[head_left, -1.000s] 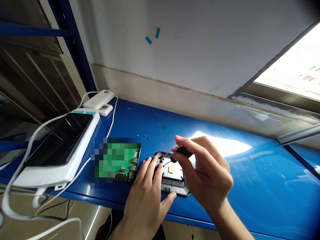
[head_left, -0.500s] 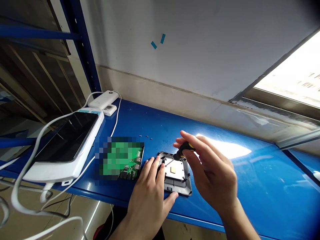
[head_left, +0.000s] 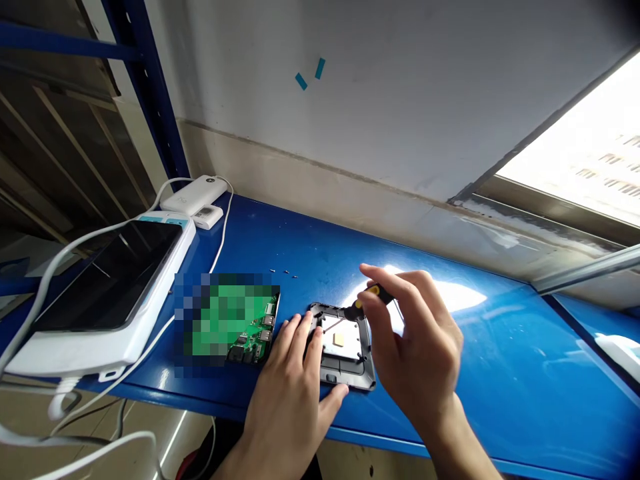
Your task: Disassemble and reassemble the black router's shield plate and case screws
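A dark plastic cover (head_left: 345, 375) lies on the blue table, with a white plate (head_left: 350, 340) and a small tan pad (head_left: 339, 339) inside it. My left hand (head_left: 293, 380) rests on the cover's left side, fingers apart, thumb at its lower edge. Between the thumb and fingers of my right hand (head_left: 417, 340) is a black and yellow screwdriver (head_left: 356, 309); its thin shaft slants down left to the plate's edge, near my left fingertips. Left of the cover lies a green circuit board (head_left: 257, 343), partly pixelated. Several small screws (head_left: 287, 271) lie behind the board.
At the left, a black-screened device (head_left: 110, 277) sits on a white base, with white cables (head_left: 45, 280) around it. Behind stand a white power bank (head_left: 195, 195) and a small white box (head_left: 209, 217). A wall (head_left: 350, 133) borders the table's back.
The view has shifted, moving most things slightly left in the picture. The screwdriver's handle leans farther right and its shaft lies flatter. My left hand stays on the cover.
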`<state>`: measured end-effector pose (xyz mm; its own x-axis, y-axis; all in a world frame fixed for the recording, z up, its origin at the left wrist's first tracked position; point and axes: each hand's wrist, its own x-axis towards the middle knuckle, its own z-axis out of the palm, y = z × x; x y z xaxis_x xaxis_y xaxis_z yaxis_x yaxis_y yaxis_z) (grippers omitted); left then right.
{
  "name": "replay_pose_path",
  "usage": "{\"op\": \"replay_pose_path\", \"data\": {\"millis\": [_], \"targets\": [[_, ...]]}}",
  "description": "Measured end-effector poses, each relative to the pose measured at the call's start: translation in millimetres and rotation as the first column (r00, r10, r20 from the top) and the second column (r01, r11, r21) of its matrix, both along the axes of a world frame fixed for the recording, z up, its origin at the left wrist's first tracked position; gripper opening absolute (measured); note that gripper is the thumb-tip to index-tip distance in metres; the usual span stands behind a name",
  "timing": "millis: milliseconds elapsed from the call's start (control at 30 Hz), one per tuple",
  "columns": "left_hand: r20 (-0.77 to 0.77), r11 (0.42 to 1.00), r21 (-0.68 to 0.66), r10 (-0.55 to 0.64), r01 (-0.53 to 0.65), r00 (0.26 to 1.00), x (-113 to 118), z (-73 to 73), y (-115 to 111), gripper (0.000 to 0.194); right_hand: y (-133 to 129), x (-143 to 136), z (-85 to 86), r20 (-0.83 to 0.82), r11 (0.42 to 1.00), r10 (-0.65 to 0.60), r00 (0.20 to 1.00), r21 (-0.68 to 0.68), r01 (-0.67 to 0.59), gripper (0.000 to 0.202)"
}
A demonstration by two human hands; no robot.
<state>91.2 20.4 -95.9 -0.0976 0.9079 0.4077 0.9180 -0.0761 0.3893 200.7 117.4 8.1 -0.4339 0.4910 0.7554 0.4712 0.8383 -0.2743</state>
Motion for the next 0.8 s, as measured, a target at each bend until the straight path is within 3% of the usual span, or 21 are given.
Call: {"op": "replay_pose_path", "data": {"millis": [133,300,500,600,800], "targets": [[0.006,1.000,0.017,0.004,-0.004,1.000,0.1,-0.1,0.0,0.067,-1.3,9.0,-3.2,-0.015,0.966,0.155,0.988,-0.208,-0.154,0.051],[-0.024,1.000,0.023,0.002,-0.001,1.000,-0.2,2.3,0.5,0.069,-3.3,13.6,-10.6,-0.135,0.955,0.187,0.973,-0.206,-0.212,0.070],[-0.043,1.000,0.019,-0.006,0.006,0.999,-0.7,3.4,0.6,0.066,-3.3,3.3,-10.8,-0.115,0.997,0.049,0.992,-0.045,-0.055,0.041],[-0.027,1.000,0.019,-0.007,0.007,1.000,-0.7,2.0,0.3,0.065,-0.7,3.0,-9.3,-0.090,0.999,0.041,0.995,0.023,-0.039,0.033],[0.024,1.000,0.000,-0.004,0.004,1.000,0.3,0.0,-0.2,0.068,-6.6,13.1,-8.8,-0.139,0.974,0.101,0.985,-0.189,-0.126,0.038]]}}
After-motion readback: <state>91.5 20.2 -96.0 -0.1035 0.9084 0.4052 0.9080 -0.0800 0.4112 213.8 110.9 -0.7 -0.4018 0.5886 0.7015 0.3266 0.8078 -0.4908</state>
